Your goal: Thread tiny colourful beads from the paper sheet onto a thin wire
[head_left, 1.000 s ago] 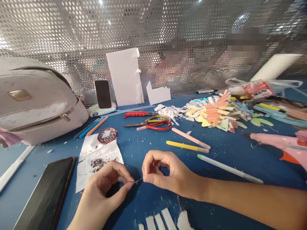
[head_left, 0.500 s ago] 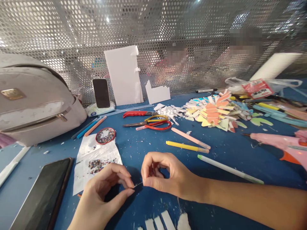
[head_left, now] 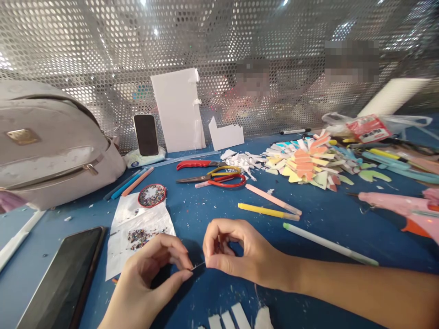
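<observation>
In the head view, my left hand (head_left: 156, 274) and my right hand (head_left: 236, 253) are close together over the blue table, each in a pinch. A thin, pale thread (head_left: 199, 265) stretches across the short gap between their fingertips; it is too fine to rule out a needle. Another faint strand hangs below my right hand. Just behind my left hand lies a white sheet (head_left: 118, 228) bearing a pile of small multicoloured beads (head_left: 139, 237). At its far edge rests a red-rimmed round lid (head_left: 152, 195) with more beads.
Red-handled scissors (head_left: 226, 179), markers (head_left: 267, 211) and paper scraps (head_left: 302, 160) lie beyond my hands. A phone (head_left: 63, 278) and a backpack (head_left: 55, 141) are at left, a pink glue gun (head_left: 394, 203) at right. White strips (head_left: 240, 315) lie near the front edge. Perforated metal panel behind.
The camera view has shifted very slightly, so everything sits a little lower and to the right. Both hands keep the same pinch on the thread.
</observation>
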